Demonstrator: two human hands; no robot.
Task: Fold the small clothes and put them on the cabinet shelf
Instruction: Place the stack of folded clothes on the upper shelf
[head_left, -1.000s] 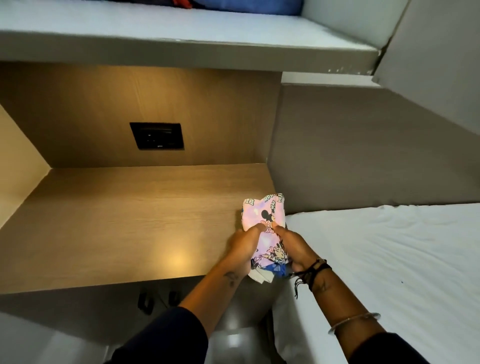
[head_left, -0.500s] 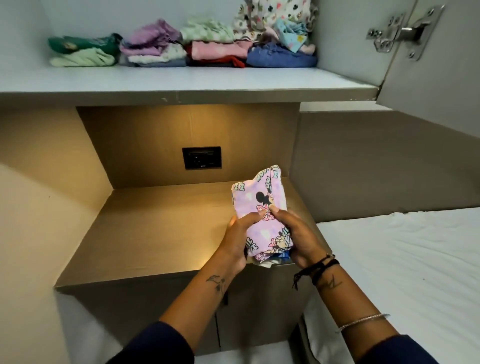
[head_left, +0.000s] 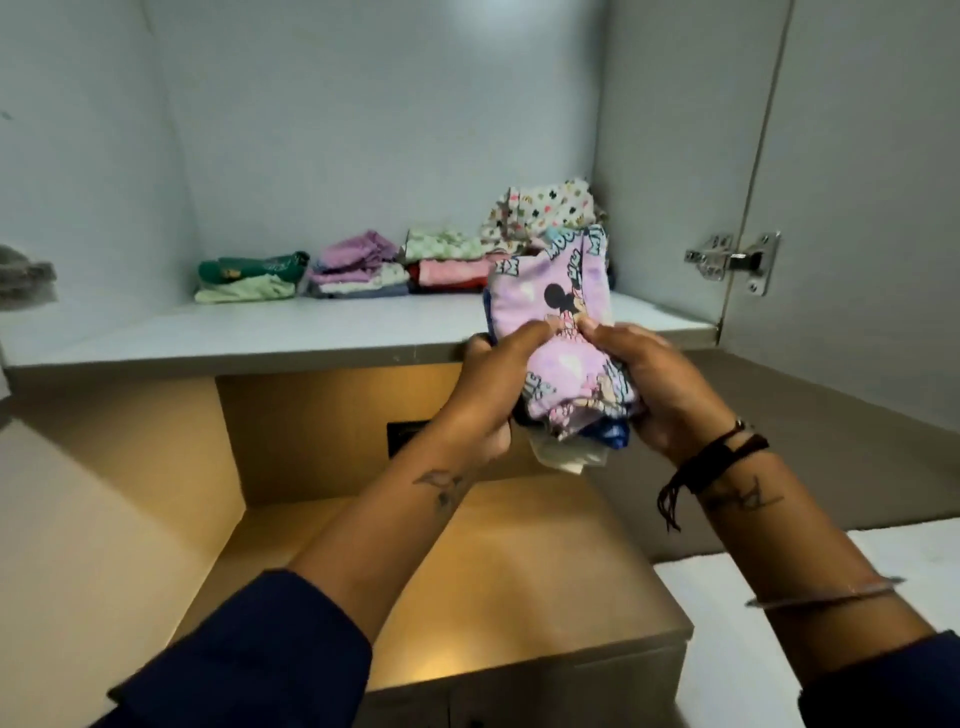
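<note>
Folded pink bundle (head_left: 553, 332) pinched between left hand (head_left: 488, 387) and right hand (head_left: 657, 387), before cabinet shelf (head_left: 311, 332). Soft, light, likely unfolds; grip across layered edges.

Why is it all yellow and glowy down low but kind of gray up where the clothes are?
Head view: a warm light glows in the wooden nook, with a bright patch on its top; the cabinet shelf above looks dim and bluish; the folded clothes there look slightly soft.
</note>
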